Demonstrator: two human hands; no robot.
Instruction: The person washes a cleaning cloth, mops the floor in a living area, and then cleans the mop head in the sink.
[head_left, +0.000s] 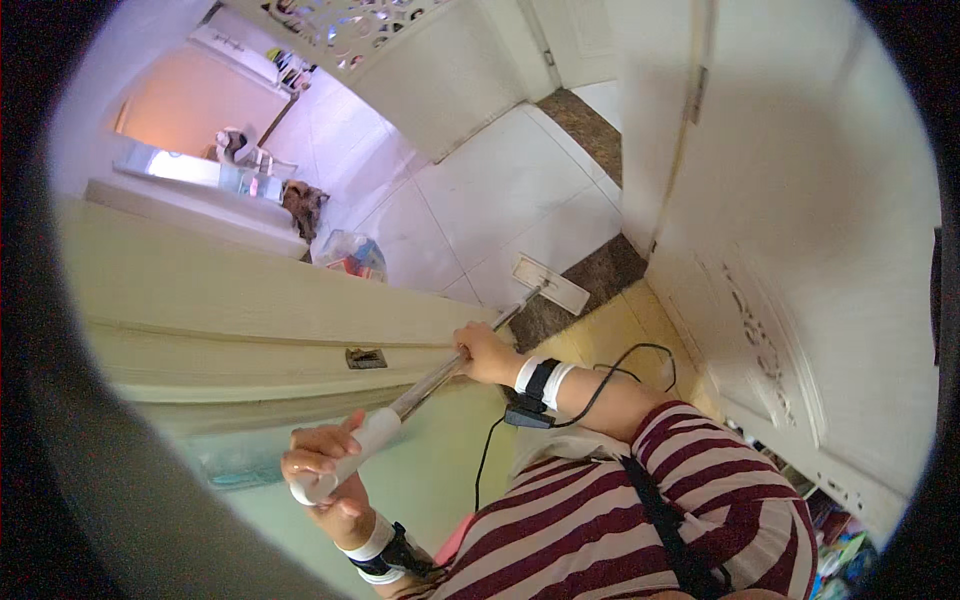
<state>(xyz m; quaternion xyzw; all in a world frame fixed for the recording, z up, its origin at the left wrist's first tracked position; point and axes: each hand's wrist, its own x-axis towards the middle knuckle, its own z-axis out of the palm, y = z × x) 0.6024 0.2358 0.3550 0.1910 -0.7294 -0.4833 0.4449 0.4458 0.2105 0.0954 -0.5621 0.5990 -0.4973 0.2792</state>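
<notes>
A white panelled door [800, 250] fills the right of the frame, with pale glossy floor tiles [480, 200] at upper centre. Across the middle runs a long flat mop with a metal pole and white grip [430, 385], its rectangular white head [551, 284] lying at the dark stone threshold strip [590, 285], probably flat on it. The right hand [485, 352] wraps the pole mid-length; the left hand [320, 462] closes round the grip's end. Even downward pressure would keep the head flush.
</notes>
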